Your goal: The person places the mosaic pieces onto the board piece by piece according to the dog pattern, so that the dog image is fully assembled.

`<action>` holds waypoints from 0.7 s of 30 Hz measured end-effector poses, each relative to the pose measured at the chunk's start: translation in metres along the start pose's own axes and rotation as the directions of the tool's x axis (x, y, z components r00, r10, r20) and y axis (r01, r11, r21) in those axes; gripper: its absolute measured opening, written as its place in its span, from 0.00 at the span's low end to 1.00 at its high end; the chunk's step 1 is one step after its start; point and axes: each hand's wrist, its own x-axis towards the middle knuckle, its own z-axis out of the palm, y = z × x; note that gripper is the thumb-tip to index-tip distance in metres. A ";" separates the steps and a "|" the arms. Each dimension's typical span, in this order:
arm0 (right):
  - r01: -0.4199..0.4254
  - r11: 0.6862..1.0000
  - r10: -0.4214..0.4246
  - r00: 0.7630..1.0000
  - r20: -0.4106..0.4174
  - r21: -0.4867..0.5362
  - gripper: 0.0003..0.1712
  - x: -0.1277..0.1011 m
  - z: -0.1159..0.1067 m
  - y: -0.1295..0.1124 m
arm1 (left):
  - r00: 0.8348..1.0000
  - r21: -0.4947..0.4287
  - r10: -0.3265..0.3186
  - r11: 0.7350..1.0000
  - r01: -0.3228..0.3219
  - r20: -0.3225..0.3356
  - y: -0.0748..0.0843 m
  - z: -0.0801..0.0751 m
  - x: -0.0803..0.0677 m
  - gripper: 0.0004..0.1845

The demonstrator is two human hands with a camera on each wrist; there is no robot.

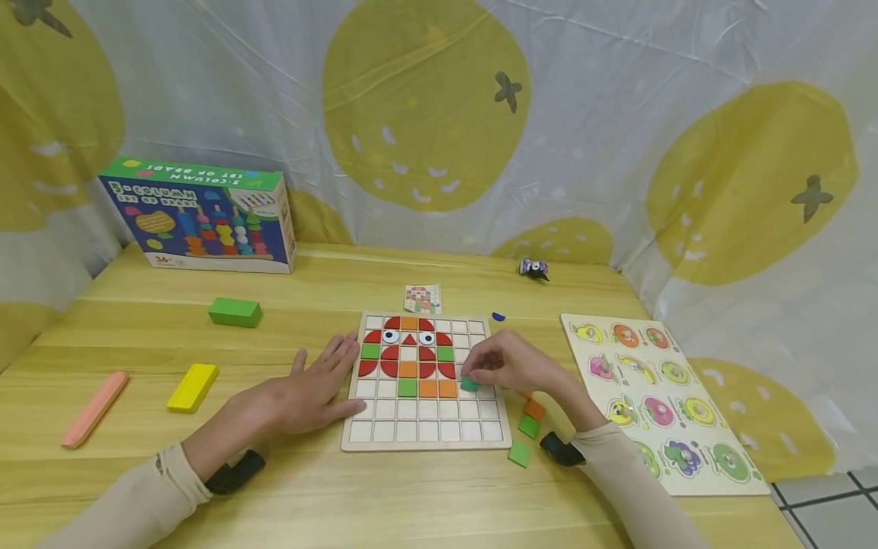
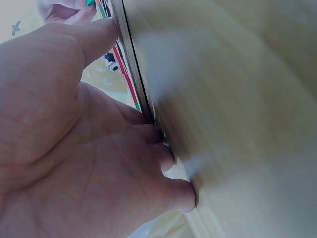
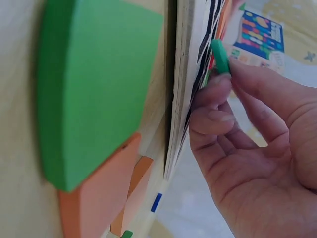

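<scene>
Left hand (image 1: 312, 389) lies flat and spread against the grid board (image 1: 425, 446) edge, steadying it; right hand (image 1: 511, 364) pinches a green tile (image 1: 469, 383) over the board's right side, spare tiles (image 1: 527, 427) just beside

A pale wooden table (image 1: 425, 503) carries everything. Near its middle lies a square grid board (image 1: 425, 435), with a small pattern card (image 1: 421, 299) just behind it. To the left lie a green block (image 1: 235, 312), a yellow block (image 1: 193, 386) and a pink bar (image 1: 94, 408); a toy box (image 1: 199, 215) stands at the back left. On the right lies a fruit peg puzzle (image 1: 658, 400), with loose green and orange tiles (image 1: 527, 427) between the two boards.
</scene>
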 end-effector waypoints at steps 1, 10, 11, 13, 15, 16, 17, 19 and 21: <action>-0.014 1.000 0.014 1.000 -0.002 0.005 0.03 0.000 0.000 -0.001 | 1.000 -0.008 0.005 1.000 -0.004 0.003 0.002 -0.002 -0.001 0.58; -0.117 0.988 0.119 0.993 -0.011 0.097 0.03 -0.002 0.000 -0.005 | 1.000 0.000 -0.010 1.000 0.010 0.010 0.002 -0.001 0.000 0.58; -0.113 0.989 0.115 0.993 -0.014 0.093 0.02 -0.002 0.001 -0.005 | 1.000 0.000 -0.009 1.000 0.009 0.009 0.002 -0.001 0.000 0.58; -0.094 0.994 0.097 0.995 -0.033 0.063 0.03 -0.001 0.000 -0.006 | 1.000 -0.003 -0.009 1.000 0.009 0.005 0.003 -0.002 0.000 0.57; -0.068 0.997 0.069 0.997 -0.045 0.033 0.05 -0.001 0.001 -0.006 | 1.000 -0.015 -0.007 1.000 0.007 0.008 0.008 -0.005 -0.003 0.55; -0.052 0.998 0.053 0.998 -0.043 0.021 0.06 -0.001 0.001 -0.006 | 1.000 -0.019 -0.007 1.000 0.007 0.011 0.011 -0.007 -0.004 0.55; -0.039 0.999 0.039 0.999 -0.033 0.010 0.07 0.000 0.001 -0.006 | 1.000 -0.022 -0.008 1.000 0.009 0.016 0.013 -0.008 -0.005 0.54; -0.025 1.000 0.025 1.000 -0.009 0.000 0.07 0.001 0.003 -0.007 | 1.000 -0.019 -0.015 1.000 0.015 0.019 0.016 -0.009 -0.006 0.53; -0.037 0.999 0.037 0.999 0.003 -0.023 0.07 0.001 0.003 -0.009 | 1.000 -0.004 -0.019 1.000 0.020 0.017 0.012 -0.007 -0.004 0.54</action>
